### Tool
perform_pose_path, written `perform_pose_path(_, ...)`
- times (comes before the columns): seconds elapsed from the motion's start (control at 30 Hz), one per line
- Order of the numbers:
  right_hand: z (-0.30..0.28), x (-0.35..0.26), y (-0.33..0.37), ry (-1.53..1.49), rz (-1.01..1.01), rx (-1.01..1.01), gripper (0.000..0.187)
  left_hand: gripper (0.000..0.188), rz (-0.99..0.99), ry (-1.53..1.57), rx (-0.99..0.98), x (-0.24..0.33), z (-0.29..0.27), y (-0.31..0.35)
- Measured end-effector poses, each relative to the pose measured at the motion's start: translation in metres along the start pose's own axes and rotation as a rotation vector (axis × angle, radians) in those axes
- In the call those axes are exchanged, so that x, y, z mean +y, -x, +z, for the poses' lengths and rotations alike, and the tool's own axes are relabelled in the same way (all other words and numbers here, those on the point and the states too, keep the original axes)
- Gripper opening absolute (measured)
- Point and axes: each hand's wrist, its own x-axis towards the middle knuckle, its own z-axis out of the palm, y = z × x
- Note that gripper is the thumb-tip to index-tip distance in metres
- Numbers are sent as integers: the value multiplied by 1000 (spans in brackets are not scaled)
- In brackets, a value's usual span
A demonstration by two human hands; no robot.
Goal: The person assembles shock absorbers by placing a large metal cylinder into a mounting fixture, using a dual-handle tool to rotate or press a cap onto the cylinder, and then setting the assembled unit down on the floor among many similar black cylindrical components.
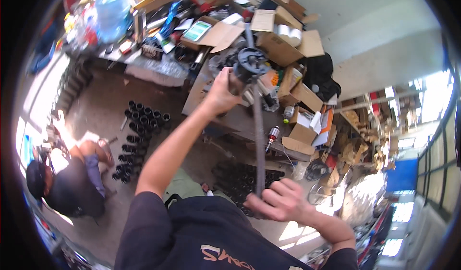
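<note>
My left hand is raised over the cluttered bench, fingers wrapped round a short, dark cylindrical part with an open, ribbed end. A long, straight grey rod runs past or through this part, its far tip showing beyond it; motion blur hides which. At the rod's near end my right hand is closed round it, low and to the right in front of my body. Below the rod, rows of black cylindrical pieces stand on the floor, partly hidden by my shirt.
The workbench carries open cardboard boxes, a red-and-silver motor armature and loose packaging. Several black tubes stand on the floor at left, near a crouching person. A large blue clear bottle is at the far left.
</note>
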Motion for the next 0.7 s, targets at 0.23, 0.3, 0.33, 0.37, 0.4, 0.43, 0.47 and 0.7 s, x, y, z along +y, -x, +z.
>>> perform_pose_path(0.23,66,-23,-201,-389,-769,-478,17,30,-261,462,-163,23,52,101)
perform_pose_path(0.3,135,-19,-257,-476,-758,-563,16,25,-270,699,-280,20,84,83)
perform_pose_path(0.33,164,-9,-292,-429,-707,-566,18,24,-301,862,-309,23,89,67)
perform_pose_path(0.37,187,1,-326,-287,-568,-645,20,24,-330,1059,-356,34,99,52)
perform_pose_path(0.4,202,20,-364,-235,-434,-793,17,23,-356,1293,-396,50,108,40)
perform_pose_path(0.43,235,63,-385,-382,-237,-608,23,23,-409,1531,-450,69,118,33)
perform_pose_path(0.47,249,106,-419,-435,-28,-675,25,24,-433,1725,-439,84,116,18)
perform_pose_path(0.7,41,608,-86,-401,1362,141,33,30,-1008,1211,-979,70,-110,28)
